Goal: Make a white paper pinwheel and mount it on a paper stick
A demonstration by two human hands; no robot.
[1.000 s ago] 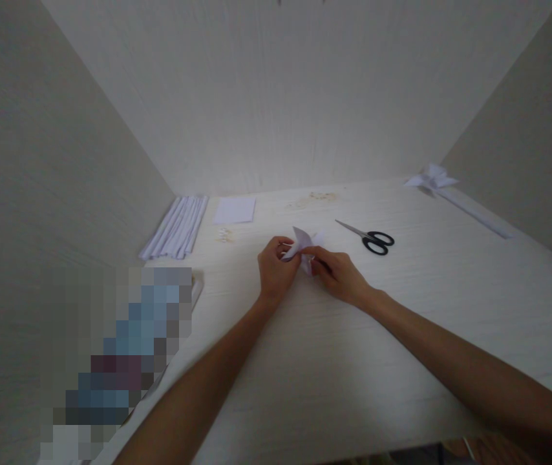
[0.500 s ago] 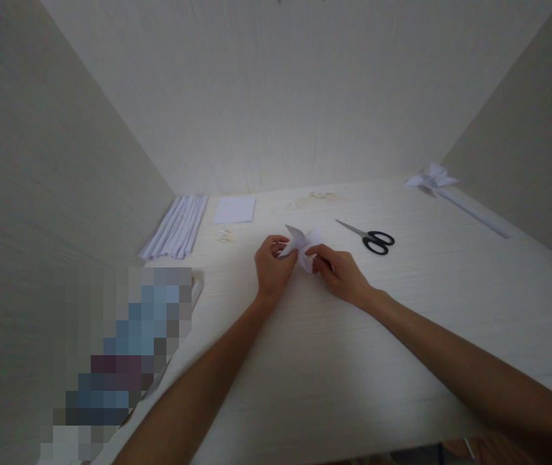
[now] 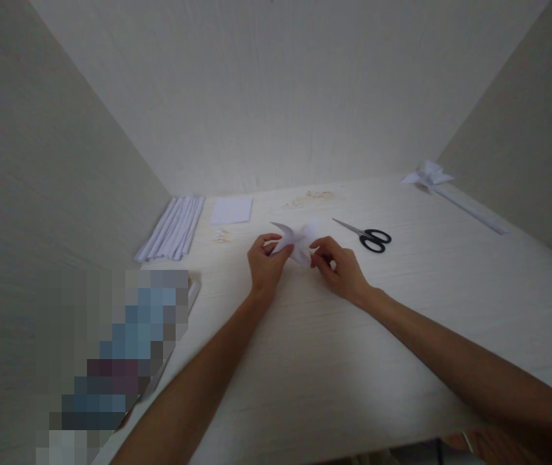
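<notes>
A white paper pinwheel (image 3: pixel 298 248) with curved blades is held just above the table in the head view. My left hand (image 3: pixel 267 263) is closed on its left side, the thumb pressed near the middle of the paper. At its right edge, my right hand (image 3: pixel 338 266) has thumb and index finger pinched at a blade; its other fingers are curled in. The right fingertips partly hide what lies between them. To the right of the hands lie scissors (image 3: pixel 368 237) with black handles.
Rolled white paper sticks (image 3: pixel 172 229) lie at the back left beside a square paper sheet (image 3: pixel 231 210). Small pale pieces (image 3: pixel 222 236) and more scattered bits (image 3: pixel 319 196) are nearby. A finished-looking pinwheel on a stick (image 3: pixel 470 208) lies back right. Walls enclose three sides.
The pinwheel's blades have spread wider and it has turned slightly in my left hand. My right fingers have shifted from lower on the paper to its right edge.
</notes>
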